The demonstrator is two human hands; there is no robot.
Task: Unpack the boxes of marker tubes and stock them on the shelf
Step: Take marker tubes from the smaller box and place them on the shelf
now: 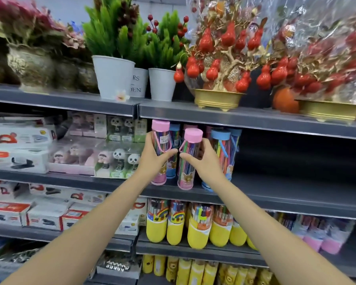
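1. Two pink-capped marker tubes are at the front edge of the middle shelf (pixel 296 199). The left pink tube (pixel 160 140) stands upright, and my left hand (pixel 154 159) is wrapped round its middle. The right pink tube (pixel 188 159) leans with its cap tipped to the right, and my right hand (pixel 203 161) is curled round it.
2. Both hands are grasping, neither released. The thumbs nearly meet between the tubes.
3. The right tube's base looks to be on or just at the shelf lip; I can't tell if it is fully seated. Risk: if I let go while it leans, it tips forward off the shelf or sideways.
4. The blue-capped tubes (pixel 224 149) stand just beside and behind my right hand. Risk: straightening the right tube or pulling the hand out knocks them over, since they are tall and narrow.
5. Carry loops hang off the caps, and the pink loop (pixel 162 144) lies next to my left fingers. Risk: a finger snags a loop on release and drags the tube out.
6. Both tubes sit at the front edge with more tubes behind them. Risk: pushing them back shoves the rear row into disorder.
7. The yellow marker tubs (pixel 197 229) on the shelf below are directly under the drop line, so a fallen tube hits them.
8. The panda figurine boxes (pixel 119 159) to the left are near my left wrist. Low risk unless I swing my arm wide.
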